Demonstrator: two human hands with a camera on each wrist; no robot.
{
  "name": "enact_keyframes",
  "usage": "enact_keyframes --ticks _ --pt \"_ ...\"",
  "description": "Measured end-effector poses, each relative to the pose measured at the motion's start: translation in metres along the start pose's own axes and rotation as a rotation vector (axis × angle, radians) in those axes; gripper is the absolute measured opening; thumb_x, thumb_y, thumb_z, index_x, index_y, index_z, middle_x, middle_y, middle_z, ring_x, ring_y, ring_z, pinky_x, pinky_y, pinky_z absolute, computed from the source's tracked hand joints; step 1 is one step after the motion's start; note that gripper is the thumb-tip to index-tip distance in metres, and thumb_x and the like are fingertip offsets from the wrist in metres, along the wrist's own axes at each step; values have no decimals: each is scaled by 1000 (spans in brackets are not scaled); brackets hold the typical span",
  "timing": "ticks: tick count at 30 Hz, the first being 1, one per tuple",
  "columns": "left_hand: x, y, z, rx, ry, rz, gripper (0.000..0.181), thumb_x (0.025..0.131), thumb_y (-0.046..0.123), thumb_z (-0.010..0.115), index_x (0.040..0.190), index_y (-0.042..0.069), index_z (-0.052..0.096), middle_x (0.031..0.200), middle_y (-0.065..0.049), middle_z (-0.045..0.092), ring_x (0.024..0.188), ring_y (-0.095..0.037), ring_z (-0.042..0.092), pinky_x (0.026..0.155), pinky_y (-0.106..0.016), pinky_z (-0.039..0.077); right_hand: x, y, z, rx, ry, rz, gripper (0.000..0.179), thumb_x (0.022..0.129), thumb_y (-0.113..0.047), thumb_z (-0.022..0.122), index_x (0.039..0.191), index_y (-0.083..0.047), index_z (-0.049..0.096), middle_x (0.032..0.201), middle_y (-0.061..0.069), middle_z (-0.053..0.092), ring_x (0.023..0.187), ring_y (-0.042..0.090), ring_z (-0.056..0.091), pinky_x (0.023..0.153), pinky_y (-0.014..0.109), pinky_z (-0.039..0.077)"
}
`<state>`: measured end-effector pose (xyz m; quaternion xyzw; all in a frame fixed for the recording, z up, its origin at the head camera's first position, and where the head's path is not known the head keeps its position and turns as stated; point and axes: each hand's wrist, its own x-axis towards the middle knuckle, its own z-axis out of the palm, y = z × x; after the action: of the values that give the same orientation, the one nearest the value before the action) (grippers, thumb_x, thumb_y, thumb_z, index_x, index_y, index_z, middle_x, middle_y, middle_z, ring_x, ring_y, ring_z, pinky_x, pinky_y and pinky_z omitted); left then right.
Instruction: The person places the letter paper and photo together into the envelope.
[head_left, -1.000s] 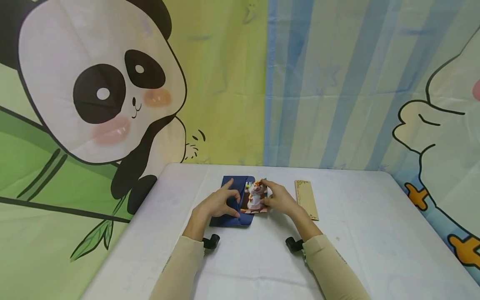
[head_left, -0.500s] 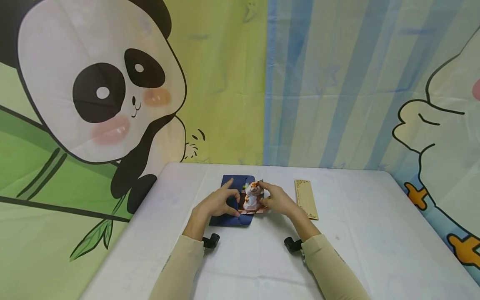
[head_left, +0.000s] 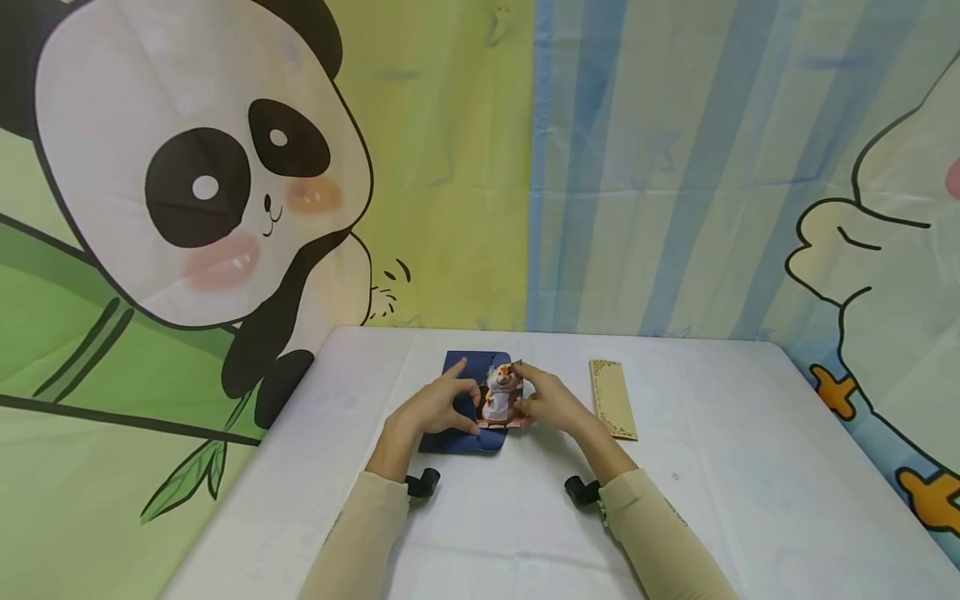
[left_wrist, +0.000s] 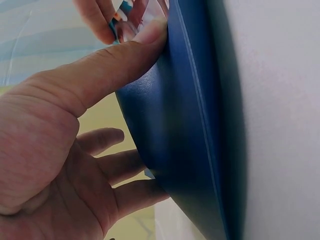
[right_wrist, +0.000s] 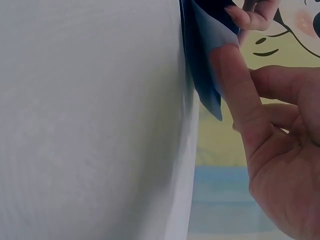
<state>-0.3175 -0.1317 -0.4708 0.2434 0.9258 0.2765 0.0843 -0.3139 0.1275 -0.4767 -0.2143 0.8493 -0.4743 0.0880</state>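
Observation:
A dark blue envelope (head_left: 453,442) lies on the white table, its flap (head_left: 493,440) folded out to the right. My left hand (head_left: 438,404) is over it, thumb and index finger bent at the pocket's mouth. In the left wrist view the thumb holds that edge beside the card, while other fingertips touch the blue surface. A picture card (head_left: 498,402) with a cartoon hamster in white clothes sits at the mouth, its left edge at or just inside the pocket. My right hand (head_left: 557,402) pinches the card's right side, and the card's pale back (right_wrist: 216,31) faces the right wrist camera.
To the right of my right hand lies a tan rectangular card (head_left: 613,400) with an ornamental border. White cloth covers the table (head_left: 495,533). Behind its far edge hangs a printed curtain (head_left: 450,167) with a panda. Each wrist wears a black camera mount (head_left: 423,483).
My right hand has moved slightly left, carrying the hamster card farther over the envelope toward its pocket. The card bowed midway and looks flatter now. My left hand and the envelope have stayed put.

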Motion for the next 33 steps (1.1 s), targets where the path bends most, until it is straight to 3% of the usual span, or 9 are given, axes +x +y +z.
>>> enact_keyframes --ticks 12,21,25,33 --pt "1 -2 0 4 -5 9 38 77 34 94 102 24 68 174 -18 14 151 -52 34 111 -60 44 0 -4 4 12 -9 -26 73 94 11 63 160 4 31 167 27 29 64 22 72 64 39 62" --pt "0 -1 -1 -7 -5 19 38 77 31 94 102 22 67 173 -21 17 150 -53 34 113 -63 41 3 -4 6 -81 14 -48 73 93 8 68 157 6 34 167 30 26 65 14 66 61 27 58" --pt "1 -1 0 -5 -5 20 38 77 31 94 101 21 67 172 -22 19 151 -53 33 115 -63 39 4 -4 7 -88 16 -48 73 92 8 68 157 7 35 167 30 26 64 16 67 60 28 59" --pt "2 -1 1 5 -7 8 39 76 31 94 104 21 69 173 -20 19 152 -52 32 117 -64 37 5 -3 10 9 -12 -32 75 93 13 65 159 6 31 169 30 21 60 20 70 61 37 62"
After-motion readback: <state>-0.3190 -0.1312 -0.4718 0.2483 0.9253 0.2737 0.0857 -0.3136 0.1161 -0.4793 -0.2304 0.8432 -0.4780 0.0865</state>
